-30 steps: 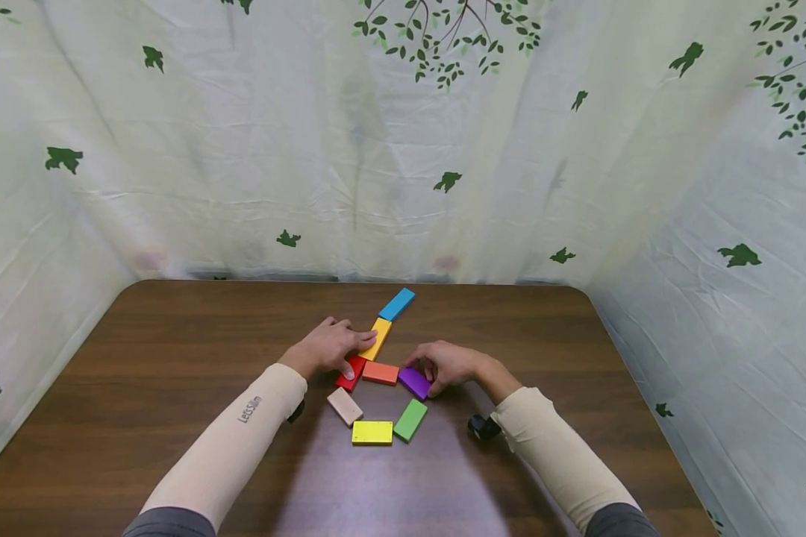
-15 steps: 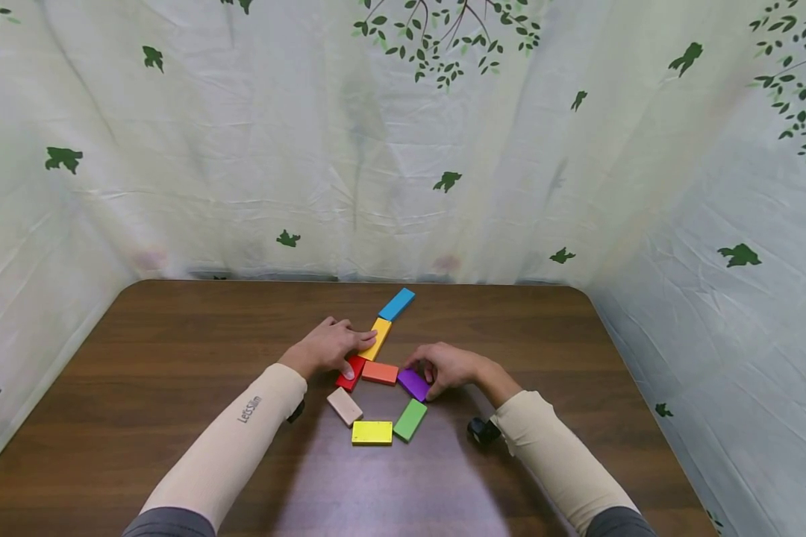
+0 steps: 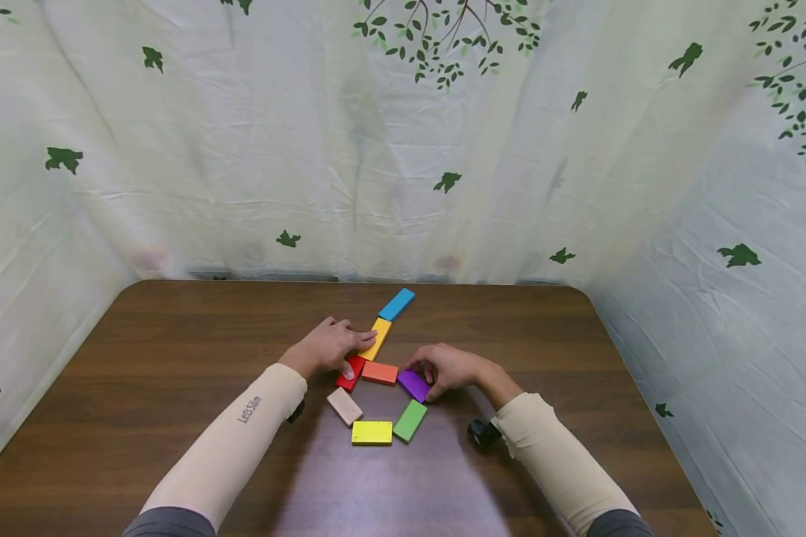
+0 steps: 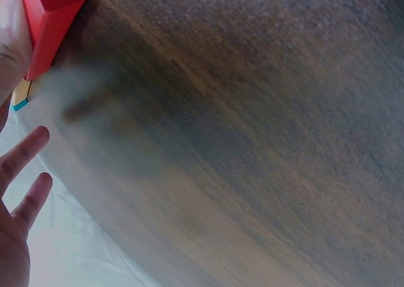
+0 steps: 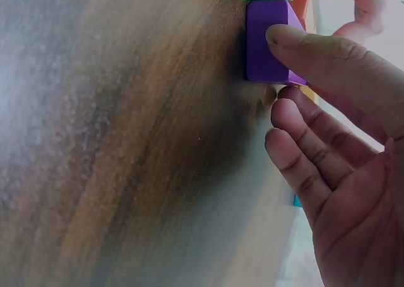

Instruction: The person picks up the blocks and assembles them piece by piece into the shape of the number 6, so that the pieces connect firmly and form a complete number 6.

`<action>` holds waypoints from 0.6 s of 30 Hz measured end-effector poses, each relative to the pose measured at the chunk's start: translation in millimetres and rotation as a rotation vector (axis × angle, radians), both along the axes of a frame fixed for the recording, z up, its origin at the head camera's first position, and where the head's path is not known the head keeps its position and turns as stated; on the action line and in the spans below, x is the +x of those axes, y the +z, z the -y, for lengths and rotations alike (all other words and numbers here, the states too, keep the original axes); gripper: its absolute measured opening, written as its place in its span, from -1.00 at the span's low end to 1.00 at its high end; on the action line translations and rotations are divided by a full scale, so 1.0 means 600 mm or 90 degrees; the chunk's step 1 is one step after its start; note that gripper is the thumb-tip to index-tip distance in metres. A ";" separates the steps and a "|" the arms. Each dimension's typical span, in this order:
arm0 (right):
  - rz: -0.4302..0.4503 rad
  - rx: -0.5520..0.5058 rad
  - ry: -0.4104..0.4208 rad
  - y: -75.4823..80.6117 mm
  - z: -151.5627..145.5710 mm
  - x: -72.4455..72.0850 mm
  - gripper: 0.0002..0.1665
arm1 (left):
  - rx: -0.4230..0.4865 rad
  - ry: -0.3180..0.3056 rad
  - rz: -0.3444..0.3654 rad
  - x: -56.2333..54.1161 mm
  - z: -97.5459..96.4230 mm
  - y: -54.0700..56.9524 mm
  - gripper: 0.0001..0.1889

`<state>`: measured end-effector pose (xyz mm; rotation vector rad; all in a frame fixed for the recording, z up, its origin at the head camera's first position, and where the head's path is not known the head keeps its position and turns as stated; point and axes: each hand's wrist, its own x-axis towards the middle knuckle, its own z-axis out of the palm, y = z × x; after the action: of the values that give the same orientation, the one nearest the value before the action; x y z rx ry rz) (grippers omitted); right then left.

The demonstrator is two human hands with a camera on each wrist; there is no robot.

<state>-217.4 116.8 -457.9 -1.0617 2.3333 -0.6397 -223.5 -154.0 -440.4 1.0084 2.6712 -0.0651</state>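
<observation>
Flat coloured blocks lie on the table, several of them in a ring. My right hand point(image 3: 453, 365) pinches the purple block point(image 3: 413, 385), thumb on its near end face in the right wrist view. That block sits between the orange-red block point(image 3: 380, 373) and the green block point(image 3: 410, 421), its corners close to both. With fingers spread, my left hand point(image 3: 329, 347) rests its thumb on the red block point(image 3: 359, 364), while a fingertip touches the amber block point(image 3: 380, 331). The yellow block point(image 3: 372, 432) and the pale pink block point(image 3: 345, 406) form the ring's near and left sides.
Beyond the amber block, a blue block point(image 3: 397, 304) continues the slanted line towards the far edge of the brown table point(image 3: 195, 335). A white curtain point(image 3: 275, 149) with leaf prints hangs behind and on both sides.
The purple block has shifted slightly left and nearer to me, towards the green block, with my right hand moving along. My left hand has stayed in place.
</observation>
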 end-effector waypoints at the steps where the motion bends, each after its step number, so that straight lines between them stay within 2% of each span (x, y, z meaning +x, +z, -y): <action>1: 0.000 -0.002 0.000 0.000 0.000 0.000 -0.30 | 0.000 0.000 0.001 0.000 0.000 0.000 -0.16; 18: 0.001 -0.018 0.004 -0.003 -0.002 0.001 -0.31 | -0.001 0.008 0.009 -0.001 -0.001 -0.001 -0.16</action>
<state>-216.6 117.9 -459.7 -1.0795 2.3252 -0.6729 -224.2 -153.2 -440.7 0.9880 2.6645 -0.0563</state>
